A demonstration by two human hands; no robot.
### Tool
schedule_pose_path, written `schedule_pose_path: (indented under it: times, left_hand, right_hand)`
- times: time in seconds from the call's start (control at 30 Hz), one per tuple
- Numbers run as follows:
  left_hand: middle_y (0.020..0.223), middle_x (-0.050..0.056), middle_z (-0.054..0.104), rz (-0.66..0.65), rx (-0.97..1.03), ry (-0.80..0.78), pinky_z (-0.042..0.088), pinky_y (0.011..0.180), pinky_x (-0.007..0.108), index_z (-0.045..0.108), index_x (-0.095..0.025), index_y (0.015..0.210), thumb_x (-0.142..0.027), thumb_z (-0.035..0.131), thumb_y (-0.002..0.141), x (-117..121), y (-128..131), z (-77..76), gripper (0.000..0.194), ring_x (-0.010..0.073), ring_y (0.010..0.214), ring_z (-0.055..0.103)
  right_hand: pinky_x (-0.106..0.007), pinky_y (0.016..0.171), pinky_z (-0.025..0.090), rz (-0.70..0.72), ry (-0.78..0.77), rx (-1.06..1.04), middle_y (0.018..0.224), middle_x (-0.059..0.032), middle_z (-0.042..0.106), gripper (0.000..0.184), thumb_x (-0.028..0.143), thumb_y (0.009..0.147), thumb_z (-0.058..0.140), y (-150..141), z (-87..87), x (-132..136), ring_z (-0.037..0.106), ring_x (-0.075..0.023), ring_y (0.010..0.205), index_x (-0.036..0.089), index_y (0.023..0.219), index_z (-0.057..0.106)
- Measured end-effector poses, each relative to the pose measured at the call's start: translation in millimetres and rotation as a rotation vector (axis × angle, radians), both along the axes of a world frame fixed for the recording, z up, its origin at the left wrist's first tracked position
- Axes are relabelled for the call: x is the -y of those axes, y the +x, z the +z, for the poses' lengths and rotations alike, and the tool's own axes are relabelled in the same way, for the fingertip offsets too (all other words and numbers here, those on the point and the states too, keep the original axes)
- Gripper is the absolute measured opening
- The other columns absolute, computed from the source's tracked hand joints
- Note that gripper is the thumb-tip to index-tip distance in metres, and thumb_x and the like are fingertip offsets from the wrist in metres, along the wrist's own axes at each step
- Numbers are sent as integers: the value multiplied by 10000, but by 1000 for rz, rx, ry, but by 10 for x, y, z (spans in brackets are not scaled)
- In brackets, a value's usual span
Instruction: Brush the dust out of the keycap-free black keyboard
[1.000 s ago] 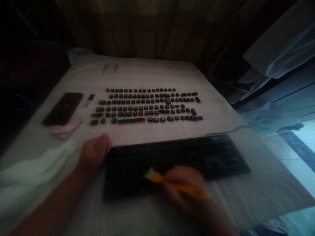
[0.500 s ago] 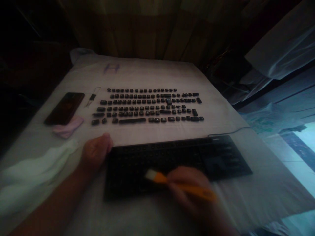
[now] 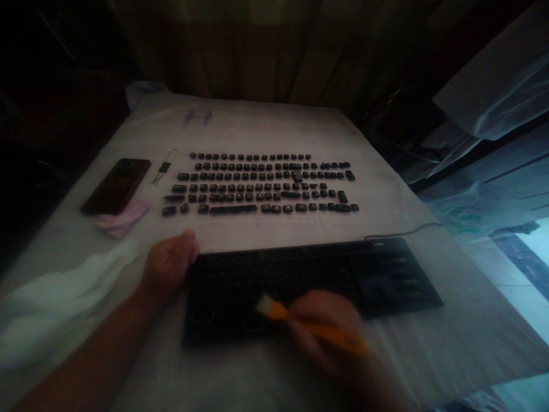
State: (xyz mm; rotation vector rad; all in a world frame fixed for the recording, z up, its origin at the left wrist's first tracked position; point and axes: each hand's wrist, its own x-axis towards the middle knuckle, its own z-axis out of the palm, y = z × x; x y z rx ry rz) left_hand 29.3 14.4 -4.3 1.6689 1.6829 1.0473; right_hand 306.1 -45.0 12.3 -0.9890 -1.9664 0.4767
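Note:
A black keyboard base (image 3: 386,280) with its keycaps off lies on a white cloth (image 3: 266,123) near me. My left hand (image 3: 169,263) is closed against the keyboard's left end, holding it in place. My right hand (image 3: 326,326) grips an orange-handled brush (image 3: 315,329) whose pale bristles touch the middle of the keyboard. Several black keycaps (image 3: 261,183) lie in neat rows on the cloth beyond the keyboard.
A dark phone (image 3: 116,186) rests on a pink cloth (image 3: 122,220) at the left, with a wire keycap puller (image 3: 162,167) beside it. A crumpled white cloth (image 3: 60,297) lies by my left forearm. The keyboard's cable (image 3: 403,230) runs off right.
The brush tip has shifted slightly back and forth over the middle of the keyboard. My left hand has stayed at the keyboard's left end.

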Motion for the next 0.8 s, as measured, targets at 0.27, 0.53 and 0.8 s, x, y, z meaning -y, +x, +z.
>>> schedule_pose_path:
  times: [0.27, 0.53, 0.8]
  left_hand:
    - [444, -32, 400, -6, -4, 10, 323, 483, 304, 422, -241, 470, -527, 378, 961, -23, -9, -35, 570, 122, 435, 367]
    - [457, -32, 406, -3, 26, 1, 334, 492, 299, 433, -239, 479, -521, 395, 960, -7, -15, -31, 559, 120, 448, 376]
    - [454, -32, 411, -7, 35, 0, 342, 497, 295, 429, -240, 479, -535, 392, 959, -9, -10, -37, 565, 120, 449, 370]
  right_hand:
    - [-233, 546, 568, 56, -5, -2, 658, 19, 746, 132, 177, 922, 555, 12, -6, 13, 705, -136, 530, 219, 839, 649]
    - [-244, 545, 584, -37, -28, -44, 653, 22, 741, 153, 112, 876, 571, 53, 84, 19, 710, -150, 530, 238, 831, 644]
    - [-259, 483, 498, -213, -19, -70, 597, 27, 663, 154, 129, 845, 573, 199, -95, 21, 645, -149, 496, 226, 730, 605]
